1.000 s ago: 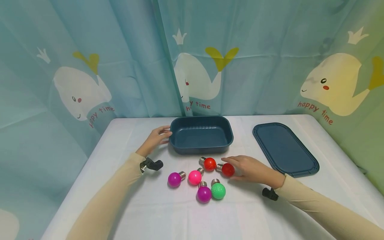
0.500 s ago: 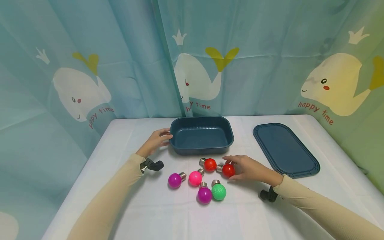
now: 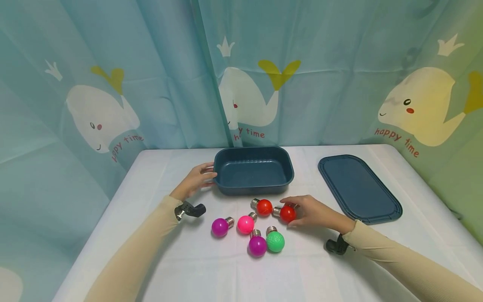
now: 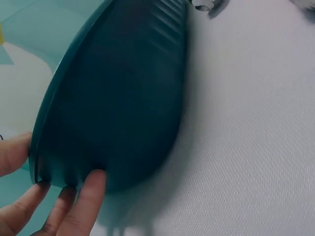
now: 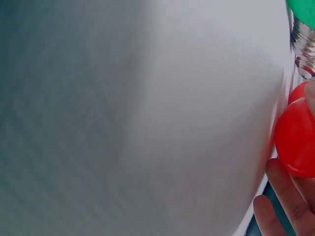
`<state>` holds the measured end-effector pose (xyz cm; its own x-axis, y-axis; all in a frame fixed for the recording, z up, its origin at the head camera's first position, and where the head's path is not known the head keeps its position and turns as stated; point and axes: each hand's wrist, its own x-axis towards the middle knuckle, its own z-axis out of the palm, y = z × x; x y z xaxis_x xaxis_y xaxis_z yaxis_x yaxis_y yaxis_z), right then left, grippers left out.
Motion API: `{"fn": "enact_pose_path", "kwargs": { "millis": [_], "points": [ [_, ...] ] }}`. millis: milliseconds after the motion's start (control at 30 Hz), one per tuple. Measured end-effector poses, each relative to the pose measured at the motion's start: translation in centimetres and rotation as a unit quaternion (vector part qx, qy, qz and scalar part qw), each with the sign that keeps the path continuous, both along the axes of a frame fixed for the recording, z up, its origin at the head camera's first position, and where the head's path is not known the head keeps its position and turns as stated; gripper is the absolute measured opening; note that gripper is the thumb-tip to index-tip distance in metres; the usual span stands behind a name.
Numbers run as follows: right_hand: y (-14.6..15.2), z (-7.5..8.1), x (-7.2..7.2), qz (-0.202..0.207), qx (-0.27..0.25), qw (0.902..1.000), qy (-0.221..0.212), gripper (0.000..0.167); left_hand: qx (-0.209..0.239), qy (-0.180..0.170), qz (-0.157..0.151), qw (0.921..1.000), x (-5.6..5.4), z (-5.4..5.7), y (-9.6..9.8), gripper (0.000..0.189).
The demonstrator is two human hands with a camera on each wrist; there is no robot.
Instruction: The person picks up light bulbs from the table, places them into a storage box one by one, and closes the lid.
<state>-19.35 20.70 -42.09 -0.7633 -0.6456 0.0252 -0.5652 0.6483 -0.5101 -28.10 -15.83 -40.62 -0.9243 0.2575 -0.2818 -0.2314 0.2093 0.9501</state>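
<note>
My right hand (image 3: 311, 213) curls its thumb and fingers round a red light bulb (image 3: 288, 214), whose metal screw base points left. In the right wrist view the thumb overlaps that red bulb (image 5: 295, 137) and fingers lie along its other side. A second red bulb (image 3: 264, 207) is just left of it. My left hand (image 3: 194, 180) has its fingertips against the outer left end of a dark blue rectangular box (image 3: 253, 190). The left wrist view shows relaxed fingers (image 4: 88, 196) touching the box's wall (image 4: 113, 113) near the rim.
In front of the box lie a pink bulb (image 3: 245, 225), a purple bulb (image 3: 219, 227), another purple bulb (image 3: 258, 246) and a green bulb (image 3: 275, 242). A flat dark blue lid (image 3: 360, 188) lies at the right. A whale-print curtain (image 3: 320, 105) hangs behind the white table (image 3: 181, 268).
My right fingers have drawn in round the red bulb, which has shifted very slightly. The left hand has slid slightly down along the box's end.
</note>
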Motion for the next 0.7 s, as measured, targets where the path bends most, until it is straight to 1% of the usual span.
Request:
{"fn": "enact_pose_path", "kwargs": {
  "millis": [200, 333, 500, 700],
  "points": [
    [0.3, 0.0, 0.0, -0.013, -0.027, 0.9996, -0.004, 0.059, 0.007, 0.003, 0.004, 1.0000, 0.2, 0.0, 0.0, 0.060],
    [0.6, -0.1, -0.1, -0.020, -0.042, 0.9989, -0.008, 0.053, 0.005, 0.006, 0.009, 0.9999, 0.3, 0.0, 0.0, 0.059],
    [1.0, -0.3, -0.2, -0.037, -0.050, 0.9979, -0.018, 0.046, -0.001, 0.004, 0.017, 0.9999, 0.3, 0.0, 0.2, 0.059],
    [1.5, -0.2, -0.2, -0.044, -0.053, 0.9974, -0.018, 0.044, 0.000, 0.007, 0.015, 0.9999, 0.4, -0.1, 0.2, 0.058]
  ]
}}
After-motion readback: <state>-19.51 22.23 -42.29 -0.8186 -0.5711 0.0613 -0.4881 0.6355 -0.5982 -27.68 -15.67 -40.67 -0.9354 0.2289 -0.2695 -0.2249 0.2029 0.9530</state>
